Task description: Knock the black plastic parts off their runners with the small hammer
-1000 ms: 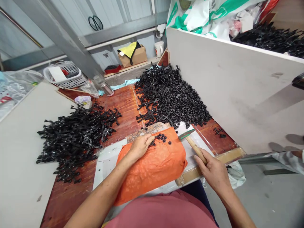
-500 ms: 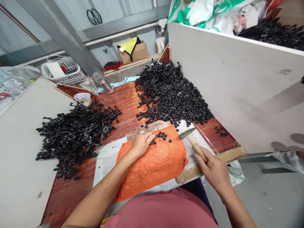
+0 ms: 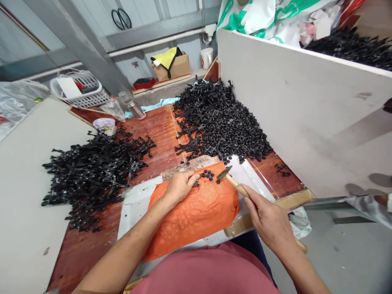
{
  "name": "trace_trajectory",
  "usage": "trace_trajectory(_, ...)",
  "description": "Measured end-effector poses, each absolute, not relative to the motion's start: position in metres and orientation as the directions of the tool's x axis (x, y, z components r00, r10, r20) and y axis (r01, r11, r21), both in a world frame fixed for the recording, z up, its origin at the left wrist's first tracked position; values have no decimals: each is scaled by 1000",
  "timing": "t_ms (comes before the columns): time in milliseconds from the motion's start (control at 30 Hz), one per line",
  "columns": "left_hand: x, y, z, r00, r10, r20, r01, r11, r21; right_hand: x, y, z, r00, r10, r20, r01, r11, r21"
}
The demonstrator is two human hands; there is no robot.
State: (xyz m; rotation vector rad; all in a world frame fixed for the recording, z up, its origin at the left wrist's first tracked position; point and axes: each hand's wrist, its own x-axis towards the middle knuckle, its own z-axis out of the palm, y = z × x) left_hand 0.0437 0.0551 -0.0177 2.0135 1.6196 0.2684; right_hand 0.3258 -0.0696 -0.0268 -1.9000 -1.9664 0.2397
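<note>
My right hand is wrapped round the wooden handle of a hammer. The dark green hammer head is over the orange cloth, close to a loose round black piece. My left hand rests on the cloth, its fingertips pinched at the end of a small black moulded part with several round ends. Much of this part's near end is hidden by my fingers. Another bit of black lies just below those fingertips.
A large heap of black moulded parts and round pieces lies behind the cloth, another heap to the left. Pale boards wall the right and left sides. A steel flask and a white basket stand at the back left.
My right hand has moved the hammer to the left, bringing its head from beside the cloth to over the cloth near the black pieces. My left hand stays in place.
</note>
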Motion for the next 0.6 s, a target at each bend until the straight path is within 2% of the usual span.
trace_trajectory(100,43,55,-17,248,954,-166,853,-133,504,308,-59,-11,-89,982,169,920,146,-363)
trace_trajectory(333,47,54,-15,239,956,-168,859,-127,496,285,-43,-4,-154,967,201,962,193,-194)
trace_trajectory(433,47,53,-16,245,956,-163,863,-139,486,281,-40,-5,-211,964,161,966,231,-118)
trace_trajectory(600,46,54,-18,251,955,-158,879,-156,450,280,-37,-3,-173,964,204,973,199,-114)
